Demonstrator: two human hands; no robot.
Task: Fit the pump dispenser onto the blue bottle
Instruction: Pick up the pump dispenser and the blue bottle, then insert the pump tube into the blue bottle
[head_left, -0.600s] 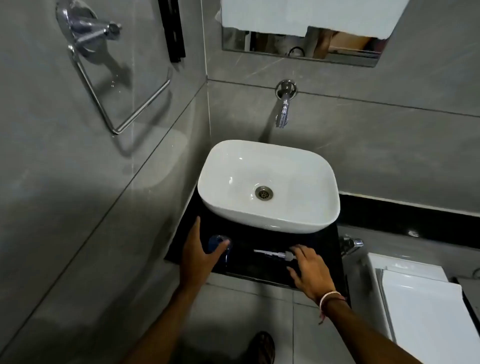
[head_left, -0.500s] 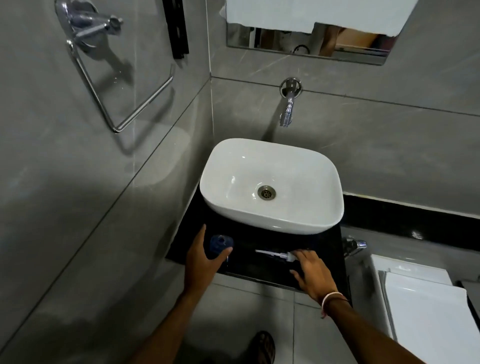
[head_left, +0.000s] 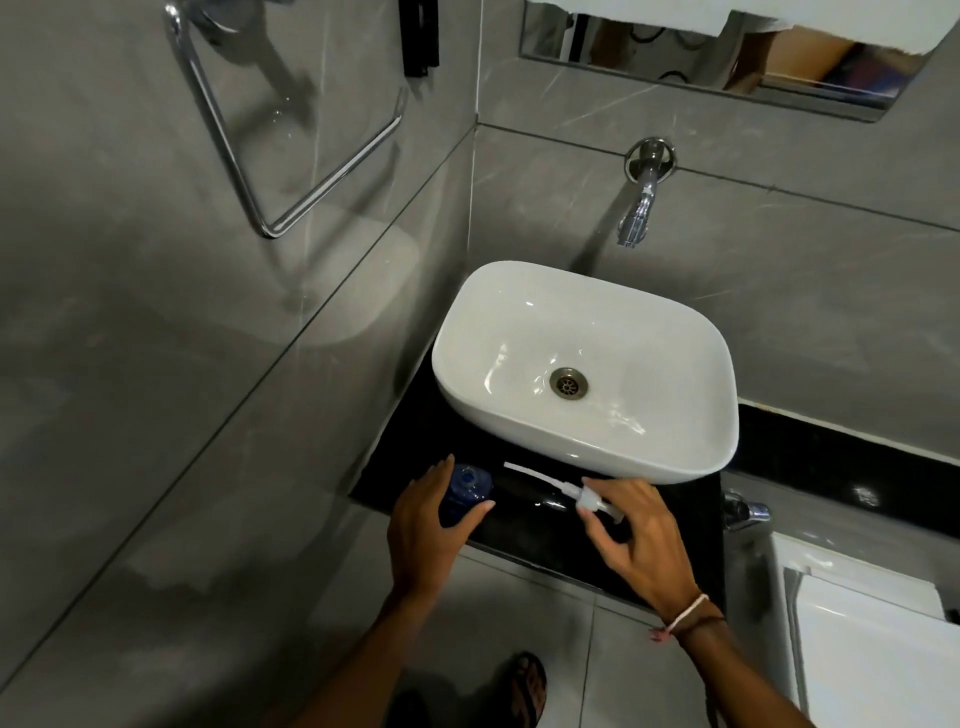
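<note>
The blue bottle (head_left: 466, 488) stands upright on the black counter (head_left: 524, 530) in front of the basin, its open neck facing up. My left hand (head_left: 428, 525) wraps around its side, thumb on the right, fingers on the left. The white pump dispenser (head_left: 574, 491) lies to the right of the bottle, its thin tube pointing left toward the bottle and its head under my right hand (head_left: 634, 540). My right thumb and fingers pinch the pump head. Tube tip and bottle neck are a short gap apart.
A white basin (head_left: 587, 364) sits on the counter behind the bottle, with a chrome wall tap (head_left: 641, 197) above. A towel ring (head_left: 291, 156) hangs on the left wall. A chrome valve (head_left: 743, 512) and a white toilet cistern (head_left: 872, 644) are at right.
My right hand has closed on the pump head and lifted it slightly off the counter. My left hand keeps its hold on the bottle. The camera has tilted a little.
</note>
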